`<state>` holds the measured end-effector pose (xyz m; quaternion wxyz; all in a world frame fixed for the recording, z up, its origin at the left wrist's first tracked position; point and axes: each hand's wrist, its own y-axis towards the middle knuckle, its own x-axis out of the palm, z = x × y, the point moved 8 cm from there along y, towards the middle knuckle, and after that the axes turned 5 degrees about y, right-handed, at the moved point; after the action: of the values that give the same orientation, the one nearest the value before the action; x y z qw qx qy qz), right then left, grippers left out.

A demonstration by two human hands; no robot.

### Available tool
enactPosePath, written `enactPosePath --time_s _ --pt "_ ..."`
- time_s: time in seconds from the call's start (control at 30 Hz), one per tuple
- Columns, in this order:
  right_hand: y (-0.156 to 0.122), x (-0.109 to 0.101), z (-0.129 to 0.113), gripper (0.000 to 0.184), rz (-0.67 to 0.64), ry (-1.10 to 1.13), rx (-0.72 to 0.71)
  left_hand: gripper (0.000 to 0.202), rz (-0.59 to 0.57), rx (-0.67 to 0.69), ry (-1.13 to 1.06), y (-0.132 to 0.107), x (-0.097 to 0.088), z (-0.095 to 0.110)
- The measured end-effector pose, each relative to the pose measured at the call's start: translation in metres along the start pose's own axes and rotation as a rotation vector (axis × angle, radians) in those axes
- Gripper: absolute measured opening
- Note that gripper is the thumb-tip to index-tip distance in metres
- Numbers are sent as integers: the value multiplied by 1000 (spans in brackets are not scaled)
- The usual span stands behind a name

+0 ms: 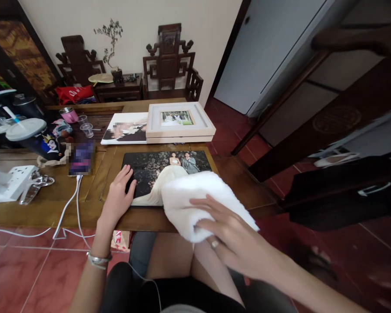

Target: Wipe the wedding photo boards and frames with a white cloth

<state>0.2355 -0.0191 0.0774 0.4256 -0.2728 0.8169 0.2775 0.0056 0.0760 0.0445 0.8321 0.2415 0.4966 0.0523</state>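
A large photo print (pixel 156 167) of a couple lies flat on the low wooden table (pixel 94 213) in front of me. My left hand (pixel 119 193) rests open on the print's near left corner, fingers spread flat. My right hand (pixel 224 234) presses a folded white towel (pixel 195 195) onto the print's near right part, fingers stretched over the cloth. The towel hides the print's lower right corner.
Behind the print lie another photo print (pixel 125 127) and two stacked light wooden frames (pixel 179 122). A phone (pixel 81 158) with a white cable, a power strip (pixel 14 182), cups and a pink mug (pixel 69 114) sit at the left. Dark carved chairs (pixel 171 65) stand against the wall.
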Motion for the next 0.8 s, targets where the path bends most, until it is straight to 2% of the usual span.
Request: enactPosePath --time_s 0.17,0.3,0.4,0.47,0.53,0.7,0.8 --pt "64 -8 54 37 59 -62 66 40 1 1 -6 -1 0 0" --pt "115 -20 100 39 99 -116 182 41 -5 -4 0 -1 0 0" --pt "134 -27 116 39 120 -102 229 41 -6 -4 -1 -1 0 0" --pt "133 -26 112 39 118 -102 230 40 -3 -5 -7 0 -1 0" --pt "120 -21 96 38 110 -117 203 39 -2 -9 -13 -1 -1 0" --pt "52 -1 27 37 90 -81 59 39 1 -15 -19 -1 -1 1" --pt "18 8 -6 39 21 15 36 39 -6 -13 -16 -1 -1 2"
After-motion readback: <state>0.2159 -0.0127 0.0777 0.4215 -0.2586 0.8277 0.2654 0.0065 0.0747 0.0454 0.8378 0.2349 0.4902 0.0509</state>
